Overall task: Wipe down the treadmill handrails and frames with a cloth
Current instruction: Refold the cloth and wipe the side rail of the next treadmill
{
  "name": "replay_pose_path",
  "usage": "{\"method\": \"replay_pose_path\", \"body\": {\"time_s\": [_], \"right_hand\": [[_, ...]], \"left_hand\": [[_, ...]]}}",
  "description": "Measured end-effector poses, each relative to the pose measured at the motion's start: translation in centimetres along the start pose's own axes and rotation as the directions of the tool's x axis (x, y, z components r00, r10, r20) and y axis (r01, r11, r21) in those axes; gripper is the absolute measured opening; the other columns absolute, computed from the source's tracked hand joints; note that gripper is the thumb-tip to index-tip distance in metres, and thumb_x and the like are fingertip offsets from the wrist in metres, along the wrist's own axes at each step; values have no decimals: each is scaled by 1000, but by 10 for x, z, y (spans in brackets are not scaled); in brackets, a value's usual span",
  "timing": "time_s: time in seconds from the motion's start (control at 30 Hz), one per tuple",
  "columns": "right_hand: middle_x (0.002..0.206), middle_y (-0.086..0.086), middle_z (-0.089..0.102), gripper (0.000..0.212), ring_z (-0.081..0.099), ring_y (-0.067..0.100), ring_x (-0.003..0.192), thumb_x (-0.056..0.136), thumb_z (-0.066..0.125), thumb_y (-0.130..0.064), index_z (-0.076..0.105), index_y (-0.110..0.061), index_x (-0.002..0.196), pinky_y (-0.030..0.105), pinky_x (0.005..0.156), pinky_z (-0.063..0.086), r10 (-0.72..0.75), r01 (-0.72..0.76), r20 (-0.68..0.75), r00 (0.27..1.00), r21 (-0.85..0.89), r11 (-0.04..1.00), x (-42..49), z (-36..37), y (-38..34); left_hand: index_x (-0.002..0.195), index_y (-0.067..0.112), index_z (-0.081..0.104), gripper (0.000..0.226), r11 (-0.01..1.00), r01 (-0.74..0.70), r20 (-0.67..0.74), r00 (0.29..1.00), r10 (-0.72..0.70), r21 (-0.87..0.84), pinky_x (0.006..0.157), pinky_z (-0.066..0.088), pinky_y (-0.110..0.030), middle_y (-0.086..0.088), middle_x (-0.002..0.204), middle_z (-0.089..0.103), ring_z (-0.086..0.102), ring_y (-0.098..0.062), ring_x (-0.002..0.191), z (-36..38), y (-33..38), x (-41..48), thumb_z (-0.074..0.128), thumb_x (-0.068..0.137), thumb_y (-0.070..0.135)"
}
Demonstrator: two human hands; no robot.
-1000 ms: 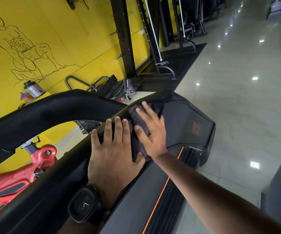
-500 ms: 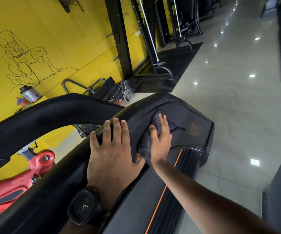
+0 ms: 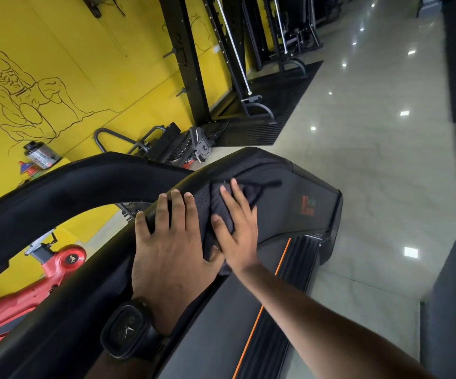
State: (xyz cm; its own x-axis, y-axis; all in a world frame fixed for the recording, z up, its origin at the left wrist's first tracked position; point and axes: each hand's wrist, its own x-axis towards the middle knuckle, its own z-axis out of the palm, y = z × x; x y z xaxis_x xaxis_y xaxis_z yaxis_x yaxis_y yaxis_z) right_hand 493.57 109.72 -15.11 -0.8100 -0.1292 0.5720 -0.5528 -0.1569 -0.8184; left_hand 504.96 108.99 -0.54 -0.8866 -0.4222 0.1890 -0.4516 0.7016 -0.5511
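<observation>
Head view, mid-frame: left hand point(image 3: 166, 250) lies flat, fingers straight, seemingly bracing on the treadmill frame point(image 3: 276, 203) while right hand point(image 3: 237, 236), fingers splayed, presses the cloth point(image 3: 217, 203) down.

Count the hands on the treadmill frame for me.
2. The left hand lies flat on the frame; the right hand, just beside it, presses the dark cloth onto it.
</observation>
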Motion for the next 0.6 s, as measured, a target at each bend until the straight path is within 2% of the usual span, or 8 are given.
{"method": "replay_pose_path", "body": {"time_s": [0.07, 0.17, 0.27, 0.33, 0.4, 0.5, 0.53, 0.6], "right_hand": [[162, -3, 36, 55, 26, -2, 148, 95, 50, -41, 50, -25, 148, 36, 120, 18, 93, -93, -61, 994, 8, 996, 22, -3, 11], [163, -10, 33, 59, 23, -1, 149, 93, 48, -40, 47, -29, 151, 50, 124, 10, 441, -429, -105, 892, 115, 896, 26, -6, 10], [162, -3, 36, 54, 31, 3, 148, 95, 52, -34, 52, -23, 147, 38, 118, 23, 70, -70, -25, 997, 24, 997, 29, -8, -6], [160, 1, 40, 52, 35, 6, 146, 94, 51, -35, 56, -20, 144, 32, 114, 23, -115, 118, 42, 992, -56, 991, 45, -10, 0], [160, -3, 40, 54, 32, 1, 145, 94, 49, -40, 54, -24, 145, 34, 120, 16, 47, -48, -25, 999, -20, 999, 52, -14, 15], [162, -9, 36, 57, 27, 4, 149, 93, 47, -37, 48, -29, 149, 48, 125, 11, 487, -470, -138, 863, 137, 872, 43, -13, 23], [163, -8, 35, 57, 25, 3, 149, 93, 48, -35, 48, -28, 150, 46, 125, 11, 475, -461, -128, 870, 123, 879, 40, -12, 18], [163, -4, 35, 55, 27, 1, 148, 94, 51, -33, 51, -23, 148, 32, 121, 17, 173, -171, -47, 984, 34, 985, 37, -11, 12]], "left_hand": [[152, 1, 24, 95, 1000, -8, -3, 1000, 8, -3, 111, 27, -58, -19, 156, 30, 25, -35, 145, -1, 0, 1, 34, 80, 62], [151, 0, 27, 96, 1000, -13, 4, 1000, 13, -16, 110, 28, -59, -20, 154, 32, 27, -36, 144, 0, 1, 3, 33, 78, 62], [151, 0, 28, 96, 1000, -22, 6, 1000, 22, -17, 110, 28, -59, -20, 154, 32, 28, -37, 143, 0, 4, 10, 36, 78, 62], [152, 1, 26, 96, 1000, -25, 1, 1000, 25, -14, 111, 27, -59, -20, 155, 31, 27, -37, 144, 0, 8, 15, 34, 79, 63], [152, 2, 24, 95, 1000, -25, 3, 1000, 25, -19, 111, 27, -58, -19, 155, 30, 25, -36, 144, -1, 12, 19, 31, 80, 63], [153, 3, 23, 95, 1000, -10, 7, 1000, 10, -28, 111, 26, -58, -18, 156, 30, 24, -35, 145, -2, 15, 22, 30, 79, 63], [153, 2, 23, 96, 999, -14, 11, 1000, 15, -28, 112, 26, -59, -18, 156, 30, 24, -35, 145, -2, 16, 24, 31, 80, 64], [153, 2, 24, 95, 999, -29, 10, 1000, 29, -28, 112, 26, -59, -19, 156, 30, 25, -36, 145, 0, 17, 29, 36, 80, 62]]}}
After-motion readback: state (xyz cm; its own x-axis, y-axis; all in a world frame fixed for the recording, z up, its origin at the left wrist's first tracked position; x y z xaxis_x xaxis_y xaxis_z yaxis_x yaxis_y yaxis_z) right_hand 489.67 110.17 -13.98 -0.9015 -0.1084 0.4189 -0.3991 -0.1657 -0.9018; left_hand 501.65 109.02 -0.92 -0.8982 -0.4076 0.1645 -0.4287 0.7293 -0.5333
